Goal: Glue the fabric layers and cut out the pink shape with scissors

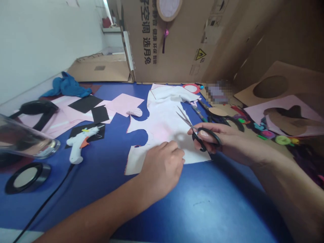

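A pale pink-white cloth (162, 125) with curved cut-outs lies flat on the blue table (207, 209). My left hand (162, 170) rests on the cloth's near edge, fingers curled down and pressed on the fabric. My right hand (222, 141) grips small black-handled scissors (196, 130), blades parted and pointing up-left over the cloth's middle.
A white glue gun (79, 141) with a black cord lies left of the cloth. Black and pink paper sheets (88, 108), a blue rag (67, 86), a glass (22, 140) and a tape roll (26, 177) sit at the left. Cardboard boxes (177, 40) stand behind. Larger black scissors (222, 118) and colourful bits lie at the right.
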The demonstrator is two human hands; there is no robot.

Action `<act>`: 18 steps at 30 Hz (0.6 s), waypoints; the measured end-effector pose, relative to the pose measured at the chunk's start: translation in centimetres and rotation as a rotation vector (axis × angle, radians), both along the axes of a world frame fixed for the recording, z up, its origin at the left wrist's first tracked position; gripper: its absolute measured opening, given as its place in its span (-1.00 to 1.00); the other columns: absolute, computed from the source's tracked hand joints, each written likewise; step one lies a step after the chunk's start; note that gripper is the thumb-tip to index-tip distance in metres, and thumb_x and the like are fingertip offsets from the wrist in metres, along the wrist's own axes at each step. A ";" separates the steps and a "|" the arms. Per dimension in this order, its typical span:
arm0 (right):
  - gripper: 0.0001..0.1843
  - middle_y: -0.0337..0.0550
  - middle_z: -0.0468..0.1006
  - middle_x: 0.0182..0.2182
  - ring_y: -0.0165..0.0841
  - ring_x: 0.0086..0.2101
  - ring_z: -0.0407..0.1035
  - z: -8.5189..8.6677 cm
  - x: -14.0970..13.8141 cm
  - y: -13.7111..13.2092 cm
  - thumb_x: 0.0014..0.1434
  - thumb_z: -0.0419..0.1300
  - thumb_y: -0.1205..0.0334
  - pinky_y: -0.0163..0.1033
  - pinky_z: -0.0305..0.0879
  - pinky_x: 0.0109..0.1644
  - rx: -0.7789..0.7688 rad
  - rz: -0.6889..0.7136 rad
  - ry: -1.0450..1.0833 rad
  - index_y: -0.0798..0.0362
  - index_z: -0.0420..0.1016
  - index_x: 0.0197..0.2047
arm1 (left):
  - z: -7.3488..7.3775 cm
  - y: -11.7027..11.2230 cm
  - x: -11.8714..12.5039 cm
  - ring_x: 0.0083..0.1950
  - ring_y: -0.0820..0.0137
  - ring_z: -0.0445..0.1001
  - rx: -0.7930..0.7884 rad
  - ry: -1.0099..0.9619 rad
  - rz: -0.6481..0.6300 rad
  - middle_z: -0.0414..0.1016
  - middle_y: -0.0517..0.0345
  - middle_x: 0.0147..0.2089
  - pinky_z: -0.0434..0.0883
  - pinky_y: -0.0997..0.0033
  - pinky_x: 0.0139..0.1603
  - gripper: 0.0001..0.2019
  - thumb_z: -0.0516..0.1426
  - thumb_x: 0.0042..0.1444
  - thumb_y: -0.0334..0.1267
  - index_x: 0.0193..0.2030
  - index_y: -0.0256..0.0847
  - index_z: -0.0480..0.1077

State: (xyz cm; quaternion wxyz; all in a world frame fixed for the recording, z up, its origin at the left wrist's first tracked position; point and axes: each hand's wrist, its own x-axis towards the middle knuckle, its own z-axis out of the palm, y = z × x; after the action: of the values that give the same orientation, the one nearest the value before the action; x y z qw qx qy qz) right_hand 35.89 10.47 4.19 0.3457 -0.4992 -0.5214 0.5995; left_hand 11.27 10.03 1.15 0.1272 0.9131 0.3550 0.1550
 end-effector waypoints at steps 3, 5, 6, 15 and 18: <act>-0.50 -0.12 0.65 -0.34 -0.40 -0.47 0.26 0.0 -0.1 0.1 0.18 0.52 -0.19 -0.28 0.16 -0.42 0.012 -0.072 -0.014 0.01 0.67 -0.02 | 0.1 -0.6 0.3 -0.11 0.23 0.54 -0.014 0.036 -0.099 0.56 0.07 -0.15 0.44 0.17 -0.11 -0.77 0.13 0.44 -0.29 -0.24 -0.20 0.56; -0.45 -0.12 0.66 -0.33 -0.40 -0.48 0.25 -0.1 -0.2 0.3 0.13 0.53 -0.23 -0.27 0.16 -0.42 0.024 -0.122 -0.029 0.00 0.67 -0.01 | 0.2 -0.3 0.0 -0.10 0.23 0.56 -0.033 0.013 -0.104 0.59 0.09 -0.14 0.45 0.19 -0.10 -0.80 0.15 0.43 -0.27 -0.23 -0.18 0.57; -0.43 -0.11 0.66 -0.32 -0.40 -0.48 0.25 -0.1 -0.2 0.4 0.12 0.54 -0.26 -0.26 0.16 -0.42 0.029 -0.142 -0.036 0.00 0.67 -0.01 | 0.4 0.2 -0.3 -0.08 0.23 0.58 -0.045 -0.019 -0.064 0.61 0.10 -0.12 0.45 0.20 -0.09 -0.82 0.16 0.42 -0.27 -0.20 -0.16 0.58; -0.42 -0.11 0.67 -0.28 -0.33 -0.40 0.36 -0.5 -0.5 0.6 0.13 0.49 -0.32 -0.24 0.11 -0.40 0.080 -0.171 -0.154 -0.05 0.68 0.00 | 1.5 8.5 -5.8 0.09 0.18 0.57 0.062 -0.108 0.564 0.66 0.07 0.07 0.41 0.19 0.08 -0.79 0.15 0.31 -0.37 0.00 -0.15 0.58; -0.37 -0.07 0.70 -0.27 -0.32 -0.40 0.35 -0.6 -0.7 0.7 0.11 0.47 -0.37 -0.23 0.12 -0.40 0.077 -0.168 -0.196 -0.02 0.67 -0.02 | 1.3 8.6 -5.8 0.01 0.21 0.58 0.005 -0.058 0.567 0.67 0.11 0.01 0.39 0.24 -0.05 -0.85 0.16 0.31 -0.31 -0.10 -0.10 0.57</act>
State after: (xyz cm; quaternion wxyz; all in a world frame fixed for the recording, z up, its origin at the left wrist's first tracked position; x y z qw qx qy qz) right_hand 35.19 11.17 3.61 0.3608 -0.5837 -0.5317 0.4964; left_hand 5.48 18.66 2.48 0.0866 0.7729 0.5921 0.2112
